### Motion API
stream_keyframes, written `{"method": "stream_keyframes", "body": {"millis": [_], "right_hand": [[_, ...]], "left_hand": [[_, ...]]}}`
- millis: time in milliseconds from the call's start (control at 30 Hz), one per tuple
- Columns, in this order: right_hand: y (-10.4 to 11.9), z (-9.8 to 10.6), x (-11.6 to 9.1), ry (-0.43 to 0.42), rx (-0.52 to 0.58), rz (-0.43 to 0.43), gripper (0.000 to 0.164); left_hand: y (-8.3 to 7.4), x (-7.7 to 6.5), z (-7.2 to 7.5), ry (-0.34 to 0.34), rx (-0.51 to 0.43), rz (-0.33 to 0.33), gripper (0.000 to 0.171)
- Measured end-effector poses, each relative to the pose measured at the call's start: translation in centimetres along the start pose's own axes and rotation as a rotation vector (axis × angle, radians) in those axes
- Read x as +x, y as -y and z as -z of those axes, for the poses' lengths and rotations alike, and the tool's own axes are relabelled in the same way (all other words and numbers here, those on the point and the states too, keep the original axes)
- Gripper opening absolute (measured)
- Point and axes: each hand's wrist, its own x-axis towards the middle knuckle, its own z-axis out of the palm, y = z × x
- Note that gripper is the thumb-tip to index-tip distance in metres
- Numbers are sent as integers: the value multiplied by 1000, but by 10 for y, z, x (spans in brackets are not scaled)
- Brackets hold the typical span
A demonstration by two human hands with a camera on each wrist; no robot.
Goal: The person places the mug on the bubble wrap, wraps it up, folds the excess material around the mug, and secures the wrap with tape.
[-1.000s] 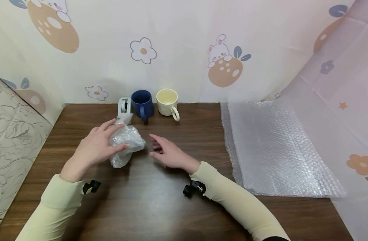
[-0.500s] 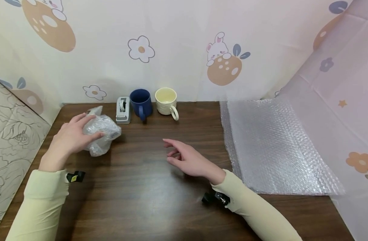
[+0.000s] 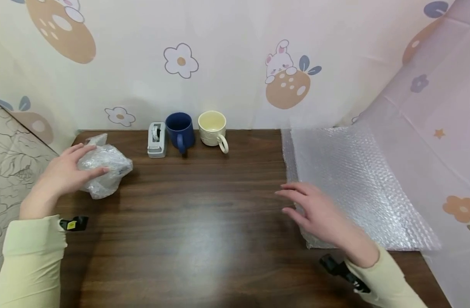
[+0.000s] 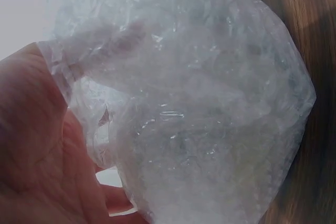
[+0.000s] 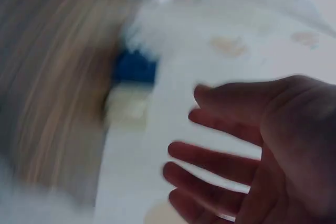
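At the left of the table my left hand [image 3: 61, 175] holds a bubble-wrapped bundle [image 3: 105, 164], thumb on the near side and fingers along its far left. Crinkled clear wrap fills the left wrist view; what lies inside the bundle [image 4: 210, 108] is hidden by it. My right hand [image 3: 321, 214] hangs over the left edge of the flat bubble wrap [image 3: 346, 175], its fingers spread and holding nothing. In the right wrist view the same right hand [image 5: 283, 140] shows loose, slightly bent fingers.
Along the back wall stand a grey tape dispenser [image 3: 156, 143], a dark blue mug [image 3: 179, 130] and a cream mug [image 3: 212, 128] in a row. Patterned cloth [image 3: 235, 64] hangs behind and to the right of the wooden table [image 3: 204, 205].
My left hand has carried the wrapped bundle leftward, from in front of the tape dispenser to the table's left side. The right hand has moved right, over to the flat bubble wrap.
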Motion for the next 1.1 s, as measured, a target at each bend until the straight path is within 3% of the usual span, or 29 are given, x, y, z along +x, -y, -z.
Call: {"method": "stream_keyframes", "body": {"millis": [100,233,300,500,667,833,1100], "right_hand": [[-26,1,-13,12,-109,-33,40],[-47,-6,-26,33,-176,-106,36],[-51,-11,-29,45,-191,-146,39],[-55,-18,-29,129,-181,-312,69],[-60,-14,-29,161,-158,-371,62],[-66,-17,-31,106,-132,-355,52],[-67,-11,-36,-98,-87,-301,26]], "left_hand": [[8,-2,3,-2,-3,2,92],[15,-4,6,-2,-8,12,93],[16,-4,7,-2,-7,18,93],[14,-6,8,4,-2,13,92],[13,-7,5,18,-9,0,91],[7,-6,3,20,-14,-38,87],[2,-11,4,-11,-31,-70,76]]}}
